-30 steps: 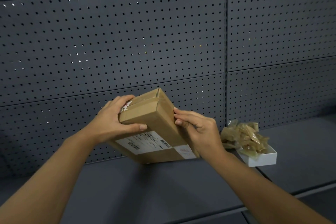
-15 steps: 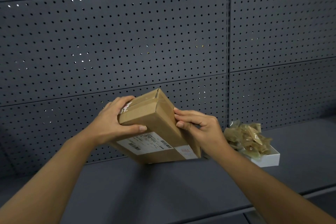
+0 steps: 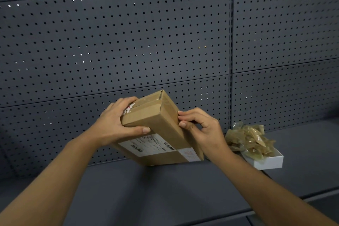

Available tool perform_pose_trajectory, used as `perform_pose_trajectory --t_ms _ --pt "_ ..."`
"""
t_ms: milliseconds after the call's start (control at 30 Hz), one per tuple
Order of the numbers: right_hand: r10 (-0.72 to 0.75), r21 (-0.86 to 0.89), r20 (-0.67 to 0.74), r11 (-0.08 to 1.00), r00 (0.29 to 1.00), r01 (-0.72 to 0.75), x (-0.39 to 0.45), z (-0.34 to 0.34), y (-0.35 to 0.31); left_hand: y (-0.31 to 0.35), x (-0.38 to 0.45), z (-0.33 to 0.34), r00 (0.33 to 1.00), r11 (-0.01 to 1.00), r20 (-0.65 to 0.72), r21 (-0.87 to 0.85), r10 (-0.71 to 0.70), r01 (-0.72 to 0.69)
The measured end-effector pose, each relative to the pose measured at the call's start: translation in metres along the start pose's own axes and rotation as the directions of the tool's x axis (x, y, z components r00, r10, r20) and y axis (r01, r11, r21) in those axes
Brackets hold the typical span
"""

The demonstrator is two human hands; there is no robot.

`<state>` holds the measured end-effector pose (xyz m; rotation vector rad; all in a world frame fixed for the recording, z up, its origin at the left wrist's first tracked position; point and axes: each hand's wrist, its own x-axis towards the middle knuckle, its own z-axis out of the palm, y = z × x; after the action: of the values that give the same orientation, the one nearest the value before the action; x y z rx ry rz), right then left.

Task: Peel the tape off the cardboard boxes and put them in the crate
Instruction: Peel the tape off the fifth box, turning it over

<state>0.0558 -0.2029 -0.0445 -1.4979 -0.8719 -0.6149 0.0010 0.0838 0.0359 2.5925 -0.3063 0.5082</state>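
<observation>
A brown cardboard box [image 3: 157, 124] with a white shipping label [image 3: 148, 144] is held tilted, its lower corner near the grey shelf [image 3: 146, 189]. Clear tape runs along its upper end. My left hand [image 3: 117, 123] grips the box's upper left end, thumb across the front face. My right hand [image 3: 200, 128] is at the box's right side, fingertips curled and pinching at the taped edge. No crate is in view.
A small white tray [image 3: 267, 160] piled with crumpled peeled tape [image 3: 247, 138] sits on the shelf to the right. A dark pegboard wall [image 3: 128, 42] rises close behind the box. The shelf's front edge runs along the lower right.
The box and both hands have stayed nearly still; my right fingers have curled a little tighter against the box's right edge.
</observation>
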Motion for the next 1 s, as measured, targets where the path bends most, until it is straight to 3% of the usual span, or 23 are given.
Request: perform_pose_trajectory --t_ms 433,1000 --pt "0.031 -0.037 -0.059 0.999 0.998 -0.033 -0.005 0.004 0.001 0.005 0.001 0.001 1.000 1.000 0.008 0.008 -0.002 0.002" --pt "-0.110 -0.165 -0.220 0.983 0.969 0.075 -0.006 0.025 0.004 0.004 0.002 0.001 1.000 1.000 0.007 -0.004 -0.009 0.009"
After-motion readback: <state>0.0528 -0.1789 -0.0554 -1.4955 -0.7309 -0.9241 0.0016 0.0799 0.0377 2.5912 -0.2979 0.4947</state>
